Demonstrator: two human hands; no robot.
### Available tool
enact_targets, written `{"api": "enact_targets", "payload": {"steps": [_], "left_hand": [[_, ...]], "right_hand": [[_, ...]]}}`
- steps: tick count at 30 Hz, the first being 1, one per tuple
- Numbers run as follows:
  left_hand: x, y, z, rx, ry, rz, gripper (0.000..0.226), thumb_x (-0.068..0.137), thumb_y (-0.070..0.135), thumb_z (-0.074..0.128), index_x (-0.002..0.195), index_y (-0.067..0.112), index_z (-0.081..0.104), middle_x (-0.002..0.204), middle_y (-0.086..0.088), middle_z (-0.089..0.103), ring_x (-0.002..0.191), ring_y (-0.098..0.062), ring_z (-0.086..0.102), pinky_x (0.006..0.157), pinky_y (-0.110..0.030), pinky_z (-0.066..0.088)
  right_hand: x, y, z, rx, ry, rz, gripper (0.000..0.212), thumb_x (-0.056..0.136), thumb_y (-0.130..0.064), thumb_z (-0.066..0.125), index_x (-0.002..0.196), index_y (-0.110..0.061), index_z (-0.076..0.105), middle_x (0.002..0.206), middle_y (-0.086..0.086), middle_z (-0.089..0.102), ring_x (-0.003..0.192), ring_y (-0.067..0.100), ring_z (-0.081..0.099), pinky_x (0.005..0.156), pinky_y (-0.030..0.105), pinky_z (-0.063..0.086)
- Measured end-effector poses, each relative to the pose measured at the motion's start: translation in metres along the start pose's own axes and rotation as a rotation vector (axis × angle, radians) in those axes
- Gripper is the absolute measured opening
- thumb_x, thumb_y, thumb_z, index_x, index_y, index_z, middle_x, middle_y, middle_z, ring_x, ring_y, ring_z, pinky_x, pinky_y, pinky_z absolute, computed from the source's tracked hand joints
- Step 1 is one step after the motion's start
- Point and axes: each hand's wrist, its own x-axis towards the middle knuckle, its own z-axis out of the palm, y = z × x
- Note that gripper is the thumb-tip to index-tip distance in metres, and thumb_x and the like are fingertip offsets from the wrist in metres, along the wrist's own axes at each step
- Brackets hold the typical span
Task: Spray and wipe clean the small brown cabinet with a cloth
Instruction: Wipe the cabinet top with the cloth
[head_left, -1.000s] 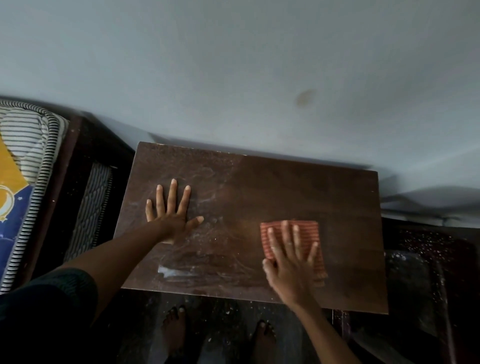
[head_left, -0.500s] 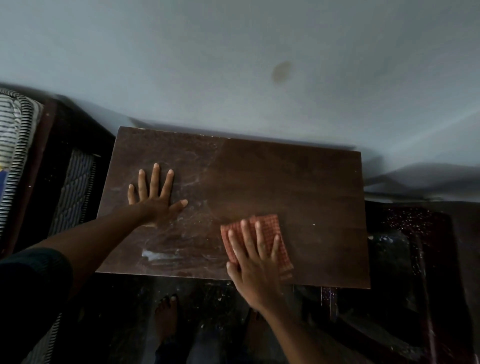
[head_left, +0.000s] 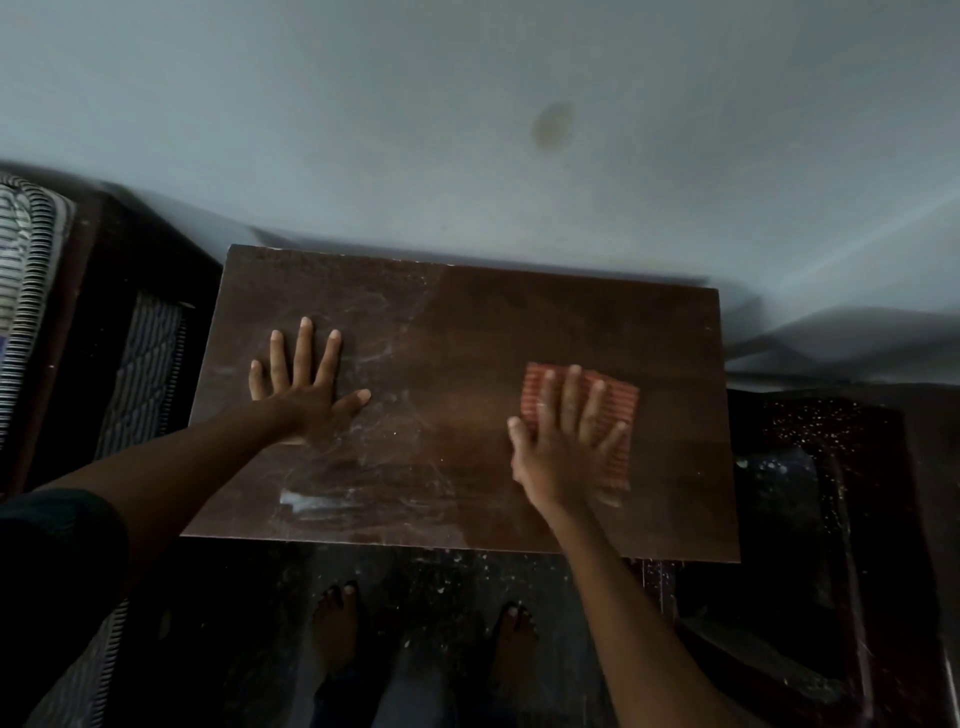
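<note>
right fingers spread straight, pressing orange checked cloth flat under right hand | left hand splayed flat, holding nothing, bracing left half | cloth right of centre on small brown cabinet top | step: wiping | next: probably sweep left across whitish smears near front edge

A: Where do we look from?
B: From our head, steeply down onto the cabinet, very near. We face the wall, and our feet show below.
</note>
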Motion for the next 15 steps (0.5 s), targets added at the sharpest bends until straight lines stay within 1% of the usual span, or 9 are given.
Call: {"api": "enact_targets", "payload": {"steps": [2, 4, 6, 7, 9, 11, 13, 14, 15], "left_hand": [[0.0, -0.001, 0.0, -0.003, -0.009, 0.0, 0.087, 0.082, 0.075, 0.023, 0.139, 0.035, -0.03, 0.141, 0.002, -0.049, 0.133, -0.029, -0.04, 0.112, -0.051, -0.013], [0.001, -0.001, 0.0, -0.007, -0.006, 0.004, 0.088, 0.082, 0.075, 0.023, 0.139, 0.036, -0.03, 0.141, 0.002, -0.049, 0.133, -0.029, -0.04, 0.112, -0.052, -0.012], [0.002, -0.002, 0.001, -0.009, 0.002, 0.006, 0.088, 0.082, 0.075, 0.024, 0.139, 0.036, -0.029, 0.141, 0.002, -0.049, 0.133, -0.029, -0.04, 0.112, -0.052, -0.012], [0.002, -0.003, 0.001, -0.009, 0.004, 0.008, 0.088, 0.082, 0.075, 0.024, 0.139, 0.036, -0.029, 0.141, 0.002, -0.049, 0.133, -0.029, -0.04, 0.112, -0.052, -0.012], [0.003, -0.003, 0.003, -0.013, 0.015, 0.016, 0.087, 0.083, 0.074, 0.024, 0.139, 0.036, -0.029, 0.141, 0.002, -0.049, 0.132, -0.029, -0.04, 0.112, -0.052, -0.013], [0.005, -0.005, 0.004, -0.019, 0.035, 0.022, 0.087, 0.083, 0.074, 0.024, 0.139, 0.036, -0.029, 0.142, 0.002, -0.048, 0.132, -0.029, -0.04, 0.112, -0.052, -0.013], [0.007, -0.007, 0.007, -0.024, 0.06, 0.023, 0.087, 0.082, 0.075, 0.024, 0.14, 0.037, -0.029, 0.142, 0.002, -0.047, 0.133, -0.029, -0.04, 0.111, -0.052, -0.012], [0.008, -0.007, 0.008, -0.024, 0.071, 0.025, 0.087, 0.082, 0.075, 0.024, 0.14, 0.037, -0.029, 0.142, 0.002, -0.047, 0.133, -0.029, -0.04, 0.111, -0.052, -0.012], [0.009, -0.007, 0.009, -0.022, 0.08, 0.028, 0.087, 0.082, 0.075, 0.023, 0.14, 0.037, -0.029, 0.142, 0.002, -0.047, 0.133, -0.029, -0.039, 0.111, -0.052, -0.012]], "right_hand": [[-0.017, -0.021, 0.009, -0.039, -0.003, -0.165, 0.067, 0.089, -0.061, 0.013, 0.146, -0.03, -0.003, 0.156, 0.001, -0.008, 0.142, 0.025, -0.014, 0.107, 0.064, -0.008], [-0.05, -0.029, 0.017, -0.066, -0.006, -0.313, 0.063, 0.092, -0.058, 0.021, 0.147, -0.031, 0.009, 0.157, 0.001, 0.005, 0.144, 0.028, 0.0, 0.109, 0.066, 0.002], [-0.082, -0.018, 0.025, -0.087, -0.014, -0.368, 0.061, 0.092, -0.056, 0.026, 0.146, -0.031, 0.016, 0.157, 0.0, 0.01, 0.144, 0.028, 0.009, 0.108, 0.063, 0.01], [-0.094, -0.004, 0.027, -0.092, -0.022, -0.334, 0.06, 0.092, -0.057, 0.022, 0.146, -0.031, 0.016, 0.158, -0.002, 0.009, 0.145, 0.026, 0.009, 0.108, 0.06, 0.01], [-0.106, 0.037, 0.028, -0.082, -0.003, -0.159, 0.06, 0.093, -0.057, 0.012, 0.146, -0.029, 0.015, 0.158, -0.003, 0.001, 0.144, 0.024, 0.005, 0.11, 0.056, 0.009], [-0.1, 0.077, 0.021, -0.084, 0.016, 0.048, 0.067, 0.092, -0.059, 0.006, 0.145, -0.021, 0.023, 0.158, 0.001, 0.001, 0.143, 0.029, 0.008, 0.109, 0.061, 0.014], [-0.085, 0.097, 0.011, -0.078, -0.035, 0.167, 0.07, 0.091, -0.059, 0.01, 0.144, -0.017, 0.027, 0.155, 0.005, 0.008, 0.14, 0.034, 0.013, 0.103, 0.069, 0.02], [-0.076, 0.098, 0.006, -0.071, -0.051, 0.193, 0.07, 0.089, -0.058, 0.015, 0.146, -0.019, 0.023, 0.155, 0.007, 0.01, 0.14, 0.036, 0.012, 0.102, 0.071, 0.02], [-0.069, 0.094, 0.002, -0.064, -0.053, 0.216, 0.071, 0.085, -0.057, 0.017, 0.146, -0.021, 0.016, 0.156, 0.007, 0.008, 0.141, 0.036, 0.009, 0.103, 0.07, 0.016]]}}
